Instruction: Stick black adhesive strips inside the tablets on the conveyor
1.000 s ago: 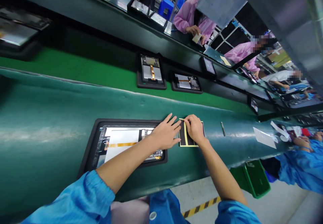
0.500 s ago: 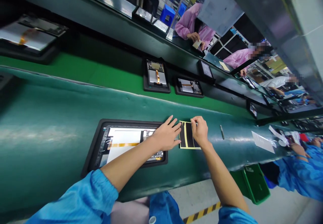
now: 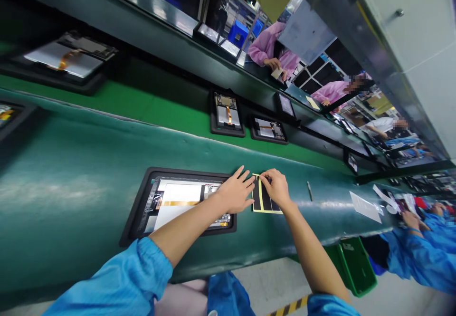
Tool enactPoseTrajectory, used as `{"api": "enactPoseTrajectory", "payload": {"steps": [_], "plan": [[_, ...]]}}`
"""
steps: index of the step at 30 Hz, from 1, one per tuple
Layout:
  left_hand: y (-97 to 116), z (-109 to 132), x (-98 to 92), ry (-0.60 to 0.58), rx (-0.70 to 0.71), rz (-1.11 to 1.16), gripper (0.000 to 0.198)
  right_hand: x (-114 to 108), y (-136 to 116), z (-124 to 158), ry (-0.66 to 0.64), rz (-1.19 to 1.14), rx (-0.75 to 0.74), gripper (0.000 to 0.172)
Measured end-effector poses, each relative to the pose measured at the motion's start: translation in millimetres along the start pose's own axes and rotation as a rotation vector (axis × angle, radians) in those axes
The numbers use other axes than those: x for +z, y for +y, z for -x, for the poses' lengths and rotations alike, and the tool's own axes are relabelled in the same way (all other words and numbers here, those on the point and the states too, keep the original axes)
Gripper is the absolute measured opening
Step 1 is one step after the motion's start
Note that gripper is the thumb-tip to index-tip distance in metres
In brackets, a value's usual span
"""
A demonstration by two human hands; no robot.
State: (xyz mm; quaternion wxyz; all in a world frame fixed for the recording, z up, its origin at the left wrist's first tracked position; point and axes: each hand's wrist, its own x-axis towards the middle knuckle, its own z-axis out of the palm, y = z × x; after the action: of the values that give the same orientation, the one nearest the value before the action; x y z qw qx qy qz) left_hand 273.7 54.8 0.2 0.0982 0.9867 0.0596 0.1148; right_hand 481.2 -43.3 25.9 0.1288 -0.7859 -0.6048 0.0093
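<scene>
Your right hand (image 3: pixel 278 187) curls over top of black sheet (image 3: pixel 266 201), can't tell if pinching; left hand (image 3: pixel 234 194) spread at sheet's left edge. Sheet lies on bench (image 3: pixel 78 202) beside tray (image 3: pixel 188 171). Brace it flat left-handed, work top edge gently.

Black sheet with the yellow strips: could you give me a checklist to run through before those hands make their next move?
1. Black sheet lying on the green bench: ok.
2. Left hand at the sheet's left edge, fingers spread: ok.
3. Right hand gripping the wide yellow strip: cannot tell; its thumb and finger meet near the strip's top.
4. Opened device seated in its black tray: ok.
5. Device fully uncovered: not ok; the left hand hides part of its right end.
6. Slim tool clear of the sheet: ok, apart on the right.
</scene>
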Motion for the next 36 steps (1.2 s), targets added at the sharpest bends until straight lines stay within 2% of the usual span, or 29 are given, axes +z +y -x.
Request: {"api": "enactPoseTrajectory", "payload": {"steps": [10, 17, 21, 26, 28, 31, 34, 36], "plan": [[0, 0, 7.1, 0.042, 0.002, -0.001, 0.061, 7, -2, -4, -0.022, 0.009, 0.002, 0.029], [0, 1, 9.8, 0.084, 0.003, 0.001, 0.058, 11, 0, -2, 0.007, -0.027, 0.03, 0.032], [0, 1, 10.9, 0.1, 0.015, -0.021, 0.059, 9, 3, -1, 0.069, -0.045, 0.068, 0.034], [-1, -1, 8.2, 0.151, 0.031, -0.064, 0.057, -6, 0, -3, 0.192, -0.105, 0.089, 0.036], [3, -2, 0.1, 0.192, 0.045, -0.093, 0.053, -12, -9, -4, 0.217, -0.15, 0.059, 0.035], [18, 8, -19.0, 0.258, 0.105, -0.141, 0.037, -19, -32, -5, 0.233, -0.215, -0.001, 0.033], [42, 35, -37.8, 0.29, 0.202, -0.144, 0.019, -20, -67, -4, 0.227, -0.286, -0.072, 0.027], [55, 62, -46.5, 0.338, 0.255, -0.083, 0.021, -17, -97, -2, 0.211, -0.338, -0.138, 0.023]]}}
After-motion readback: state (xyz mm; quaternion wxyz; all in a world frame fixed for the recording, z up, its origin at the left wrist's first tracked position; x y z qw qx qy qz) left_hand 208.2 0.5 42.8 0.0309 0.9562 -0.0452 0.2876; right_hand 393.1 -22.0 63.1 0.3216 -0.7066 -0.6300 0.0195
